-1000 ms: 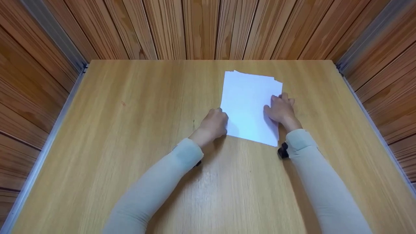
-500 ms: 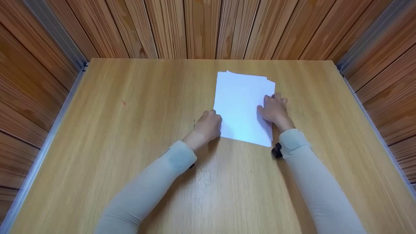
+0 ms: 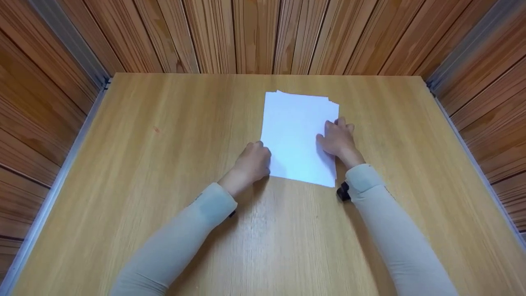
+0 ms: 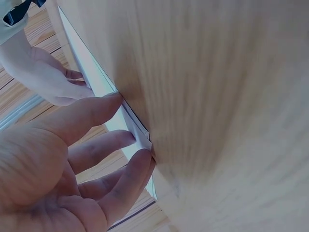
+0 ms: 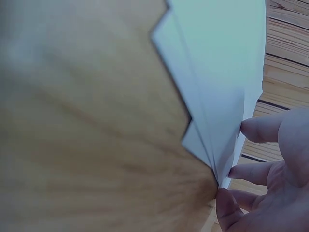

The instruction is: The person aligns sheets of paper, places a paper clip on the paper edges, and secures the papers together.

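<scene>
Two hands grip a stack of white paper (image 3: 292, 135) on the table (image 3: 185, 164), right of its middle and nearer the far edge than the near one; the left hand (image 3: 252, 160) curls its fingers at the stack's left edge; the right hand (image 3: 339, 140) holds the right edge, thumb on top; far corners sit out of line.

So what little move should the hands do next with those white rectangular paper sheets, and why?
Perhaps the bare left hand and bare right hand should gently press the sides of the white rectangular paper sheets inward. The sheets stick out unevenly at the far edge, and each hand is at an opposite side.
</scene>
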`<state>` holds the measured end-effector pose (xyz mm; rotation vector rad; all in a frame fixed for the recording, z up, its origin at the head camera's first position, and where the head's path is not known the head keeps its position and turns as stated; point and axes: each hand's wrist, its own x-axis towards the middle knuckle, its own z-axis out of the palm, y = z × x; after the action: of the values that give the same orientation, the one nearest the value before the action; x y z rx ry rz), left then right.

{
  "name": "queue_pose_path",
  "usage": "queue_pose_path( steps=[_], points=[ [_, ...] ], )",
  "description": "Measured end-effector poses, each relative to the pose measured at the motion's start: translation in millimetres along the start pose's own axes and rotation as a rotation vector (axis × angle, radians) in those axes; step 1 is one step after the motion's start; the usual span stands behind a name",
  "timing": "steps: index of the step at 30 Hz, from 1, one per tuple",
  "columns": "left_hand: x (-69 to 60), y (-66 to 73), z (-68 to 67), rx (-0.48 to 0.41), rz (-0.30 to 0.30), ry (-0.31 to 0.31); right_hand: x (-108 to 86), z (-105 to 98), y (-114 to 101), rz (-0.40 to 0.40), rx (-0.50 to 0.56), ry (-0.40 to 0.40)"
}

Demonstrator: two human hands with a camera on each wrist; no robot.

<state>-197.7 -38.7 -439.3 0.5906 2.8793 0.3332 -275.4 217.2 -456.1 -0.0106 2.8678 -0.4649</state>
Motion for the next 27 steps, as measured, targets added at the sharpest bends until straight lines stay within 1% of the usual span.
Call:
queue_pose_path(
  steps=[1, 4, 7, 12, 17, 24, 27],
  points=[
    [-1.2, -1.4, -0.2, -0.002, 0.001, 0.000, -0.2, 0.6, -1.3, -0.004, -0.001, 0.002],
    [-4.5, -5.2, -0.8, 0.035, 0.009, -0.002, -0.2, 2.2, -5.0, -0.033, 0.001, 0.011],
    [-6.9, -7.8, -1.7, 0.047, 0.001, -0.010, 0.4, 3.5, -8.5, -0.046, 0.003, 0.012],
    [-11.1, -11.0, -3.3, 0.002, -0.023, -0.020, 0.4, 4.3, -13.3, -0.027, 0.021, -0.018],
    [-15.0, -15.0, -3.4, -0.018, -0.030, -0.014, 0.6, 5.1, -18.3, -0.034, 0.013, -0.036],
    [-19.7, -17.3, -2.2, 0.009, -0.029, 0.003, 2.1, 8.4, -23.2, -0.047, -0.006, -0.031],
    [-21.7, -18.4, -1.9, 0.006, -0.033, 0.013, 1.6, 8.9, -25.8, -0.047, -0.014, -0.027]
  ],
)
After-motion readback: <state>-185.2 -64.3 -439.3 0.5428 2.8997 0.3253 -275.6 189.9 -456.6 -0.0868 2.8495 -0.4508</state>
